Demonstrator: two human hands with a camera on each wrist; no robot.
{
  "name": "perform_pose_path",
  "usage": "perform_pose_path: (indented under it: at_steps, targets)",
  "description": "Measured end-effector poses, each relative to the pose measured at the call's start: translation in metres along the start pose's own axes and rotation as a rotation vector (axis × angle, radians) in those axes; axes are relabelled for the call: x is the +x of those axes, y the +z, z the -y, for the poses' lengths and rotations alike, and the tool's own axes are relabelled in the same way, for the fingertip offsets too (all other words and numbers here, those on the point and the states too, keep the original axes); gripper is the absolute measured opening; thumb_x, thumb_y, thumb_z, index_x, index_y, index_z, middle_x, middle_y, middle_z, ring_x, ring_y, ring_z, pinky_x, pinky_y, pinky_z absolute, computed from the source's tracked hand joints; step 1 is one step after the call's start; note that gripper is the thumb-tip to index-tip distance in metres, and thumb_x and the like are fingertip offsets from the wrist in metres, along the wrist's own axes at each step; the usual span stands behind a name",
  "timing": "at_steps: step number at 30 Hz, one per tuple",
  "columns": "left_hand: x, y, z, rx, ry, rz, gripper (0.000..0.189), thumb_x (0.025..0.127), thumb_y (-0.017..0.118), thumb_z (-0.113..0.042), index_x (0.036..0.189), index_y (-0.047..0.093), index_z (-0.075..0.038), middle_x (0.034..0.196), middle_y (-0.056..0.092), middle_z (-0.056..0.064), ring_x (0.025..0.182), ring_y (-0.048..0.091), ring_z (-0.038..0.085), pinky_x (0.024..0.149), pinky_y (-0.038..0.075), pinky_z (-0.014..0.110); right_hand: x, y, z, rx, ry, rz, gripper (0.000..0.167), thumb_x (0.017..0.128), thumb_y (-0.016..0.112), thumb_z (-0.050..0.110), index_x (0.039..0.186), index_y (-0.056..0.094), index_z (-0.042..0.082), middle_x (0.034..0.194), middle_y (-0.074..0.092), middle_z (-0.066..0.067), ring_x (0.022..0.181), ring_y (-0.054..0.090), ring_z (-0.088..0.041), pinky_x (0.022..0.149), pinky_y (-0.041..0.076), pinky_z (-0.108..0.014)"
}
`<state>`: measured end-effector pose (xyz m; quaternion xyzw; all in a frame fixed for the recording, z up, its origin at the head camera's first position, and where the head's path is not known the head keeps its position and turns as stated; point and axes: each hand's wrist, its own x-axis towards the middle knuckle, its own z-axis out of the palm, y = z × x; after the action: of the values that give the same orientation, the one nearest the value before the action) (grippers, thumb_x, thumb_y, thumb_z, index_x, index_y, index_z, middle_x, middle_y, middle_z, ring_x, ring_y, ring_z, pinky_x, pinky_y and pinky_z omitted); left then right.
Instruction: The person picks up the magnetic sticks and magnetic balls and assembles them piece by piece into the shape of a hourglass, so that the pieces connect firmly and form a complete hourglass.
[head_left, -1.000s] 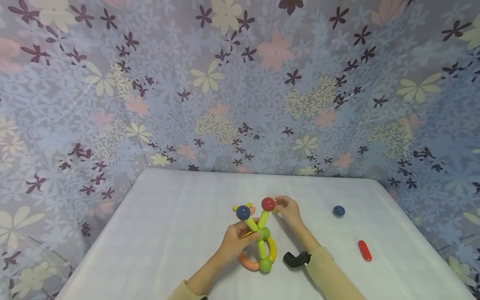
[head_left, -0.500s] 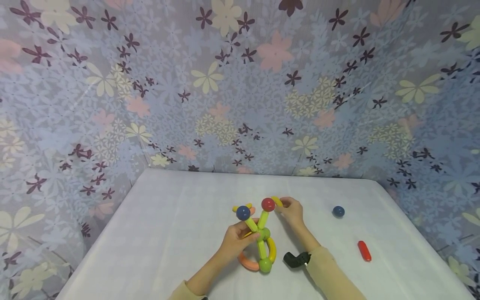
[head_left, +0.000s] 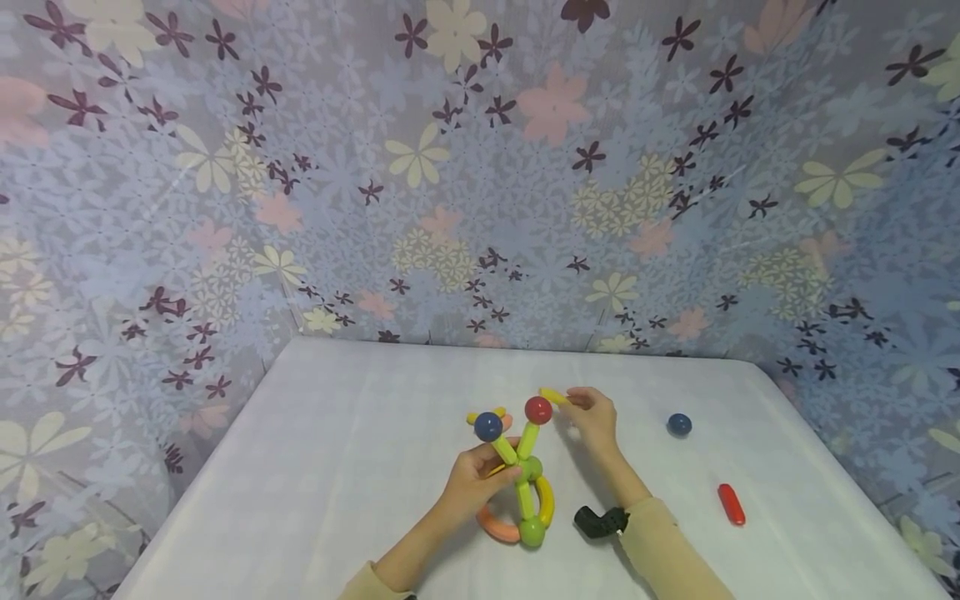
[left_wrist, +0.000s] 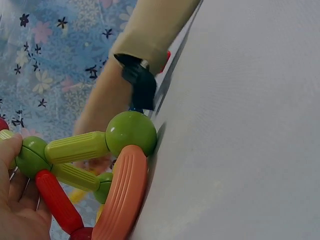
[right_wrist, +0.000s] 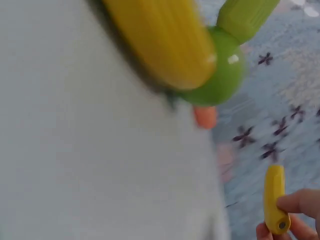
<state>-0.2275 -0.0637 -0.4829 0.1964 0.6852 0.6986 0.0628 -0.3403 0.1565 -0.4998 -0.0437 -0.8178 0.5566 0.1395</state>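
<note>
My left hand grips a magnetic construction-toy frame near its middle green ball, as the left wrist view also shows. Light-green rods rise from there to a blue ball and a red ball. Lower down are another green ball, an orange curved stick and a red rod. Just right of the red ball, my right hand pinches a loose yellow curved stick between thumb and fingers. A round magnet shows at its near end. The frame's far side is partly hidden.
A loose blue ball and a separate red rod lie on the white-covered table, right of my right arm. A black wrist device juts from the right sleeve. Flowered cloth stands behind the table.
My right hand has moved slightly right, away from the red ball. The yellow stick, mostly hidden before, now shows beyond its fingers. My left hand and the frame stay in place.
</note>
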Motion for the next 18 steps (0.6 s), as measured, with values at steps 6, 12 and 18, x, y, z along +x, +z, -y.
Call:
perform_pose_path:
  at_steps: [6, 12, 18]
  targets:
    - [0.001, 0.001, -0.002, -0.011, -0.041, -0.028, 0.040, 0.090, 0.065, -0.015, 0.127, 0.057, -0.004, 0.128, 0.061, 0.017, 0.115, 0.061, 0.018, 0.089, 0.053, 0.021, -0.011, -0.013, 0.048, 0.141, -0.056, 0.054, 0.030, 0.082, 0.071, 0.006, 0.109, 0.063, -0.005, 0.107, 0.067, -0.019, 0.083, 0.060, 0.004, 0.075, 0.052, -0.012]
    - [0.000, -0.001, -0.006, 0.033, -0.009, -0.055, 0.048, 0.091, 0.063, -0.014, 0.137, 0.050, -0.008, 0.131, 0.059, 0.017, 0.119, 0.060, 0.025, 0.093, 0.052, 0.026, -0.022, -0.018, 0.083, 0.235, -0.070, 0.125, 0.030, 0.080, 0.071, 0.002, 0.109, 0.063, -0.005, 0.096, 0.068, 0.001, 0.086, 0.062, 0.001, 0.078, 0.053, -0.014]
    - [0.000, -0.002, -0.013, 0.085, 0.056, -0.076, 0.050, 0.091, 0.062, -0.015, 0.139, 0.047, -0.008, 0.130, 0.061, 0.016, 0.122, 0.057, 0.028, 0.103, 0.046, 0.033, -0.035, -0.020, 0.104, 0.242, -0.122, 0.183, 0.027, 0.081, 0.071, 0.002, 0.106, 0.063, -0.004, 0.098, 0.067, -0.001, 0.086, 0.063, -0.001, 0.079, 0.054, -0.016]
